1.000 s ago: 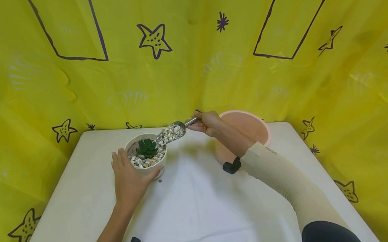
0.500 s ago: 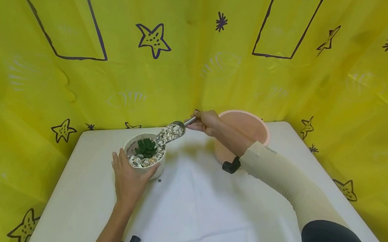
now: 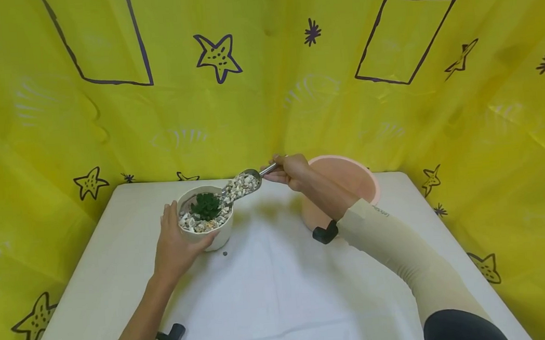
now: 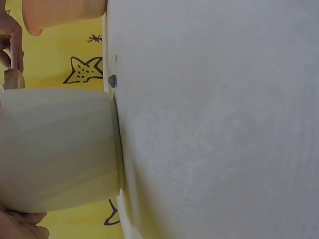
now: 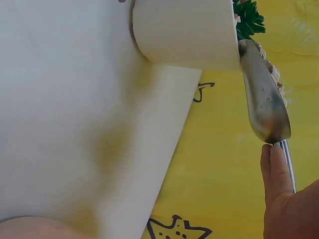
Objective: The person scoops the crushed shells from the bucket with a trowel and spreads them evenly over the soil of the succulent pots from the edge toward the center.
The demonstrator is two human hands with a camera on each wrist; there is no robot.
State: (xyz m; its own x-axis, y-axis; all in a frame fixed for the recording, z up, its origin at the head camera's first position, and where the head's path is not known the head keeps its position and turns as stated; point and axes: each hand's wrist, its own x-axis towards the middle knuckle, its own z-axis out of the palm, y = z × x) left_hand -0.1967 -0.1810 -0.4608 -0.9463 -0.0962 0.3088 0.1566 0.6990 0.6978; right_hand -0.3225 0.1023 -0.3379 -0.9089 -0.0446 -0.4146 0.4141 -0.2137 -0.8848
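Observation:
In the head view a cream plant pot (image 3: 218,239) stands on the left of the table, holding a dark green succulent (image 3: 206,206) among pale stone chips (image 3: 201,225). My left hand (image 3: 176,247) grips the pot, fingers along its left side and thumb across the front. From the right, my right hand (image 3: 293,171) holds a metal scoop (image 3: 254,177) by its handle. Stone chips heap the scoop, and its tip lies at the pot's right rim. The right wrist view shows the underside of the scoop (image 5: 266,102) close against the rim, beside the succulent (image 5: 249,20).
A pink tub (image 3: 368,177) stands behind my right forearm, which hides part of it. One small dark pebble (image 3: 225,253) lies on the white table (image 3: 280,294) in front of the pot. A yellow curtain (image 3: 268,102) with drawn stars hangs along the table's back edge.
My left wrist and forearm have shifted left, and the left fingers sit closer around the pot. The pot has moved up very slightly in view. The scoop and right hand stay nearly still.

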